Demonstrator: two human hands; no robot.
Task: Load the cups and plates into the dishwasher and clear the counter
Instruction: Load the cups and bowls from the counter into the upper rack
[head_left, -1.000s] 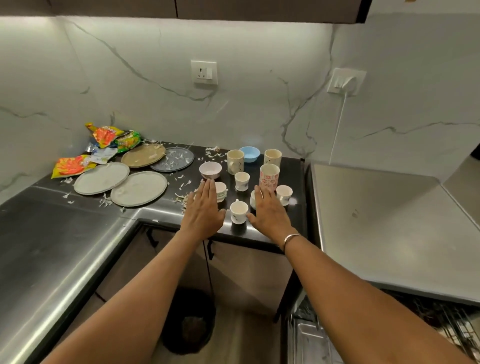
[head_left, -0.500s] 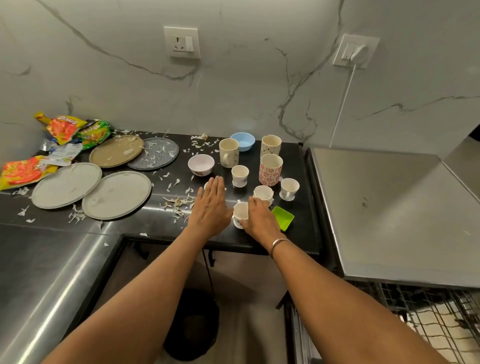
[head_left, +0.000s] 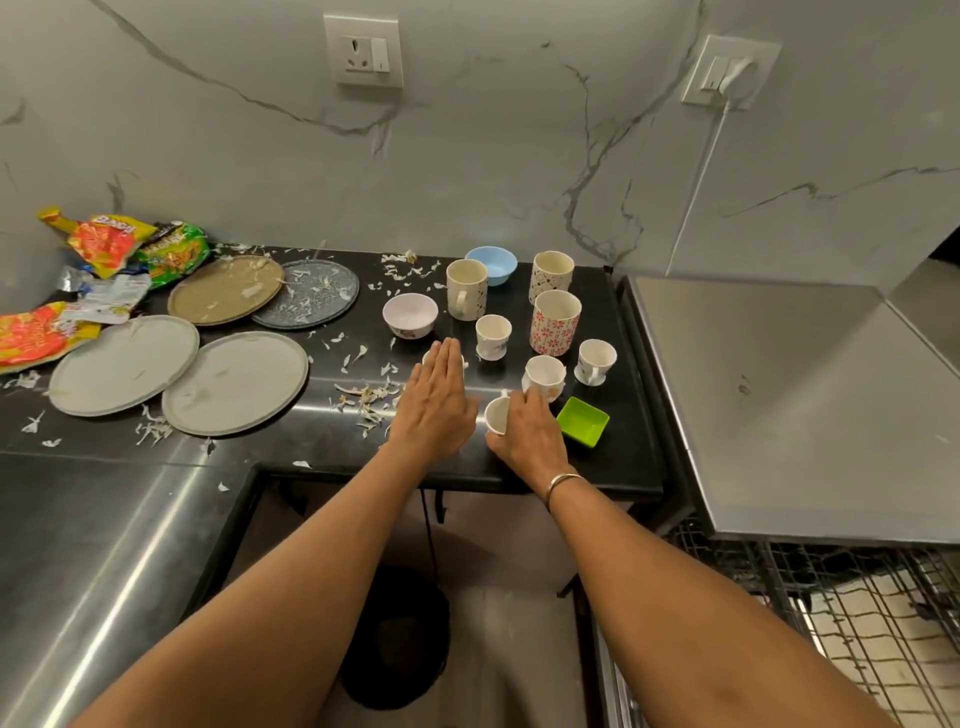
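While the rack (head_left: 857, 623) is showing nothing loaded, the job is seemingly just starting | right hand (head_left: 530, 436) is curling round a small cup (head_left: 496, 415) near the surface (head_left: 322, 452) edge | left hand (head_left: 436, 405) is lying flat, gripping nothing | remaining cups (head_left: 492, 336) and four plates (head_left: 236, 382) are waiting there.

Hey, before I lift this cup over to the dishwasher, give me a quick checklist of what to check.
1. Right hand grips front cup: ok, fingers curl round it.
2. Left hand holding something: not ok, it lies flat over a small cup, fingers straight.
3. Dishwasher rack pulled out: ok.
4. Front cup empty: cannot tell.
5. Green dish clear of right hand: cannot tell, very close.
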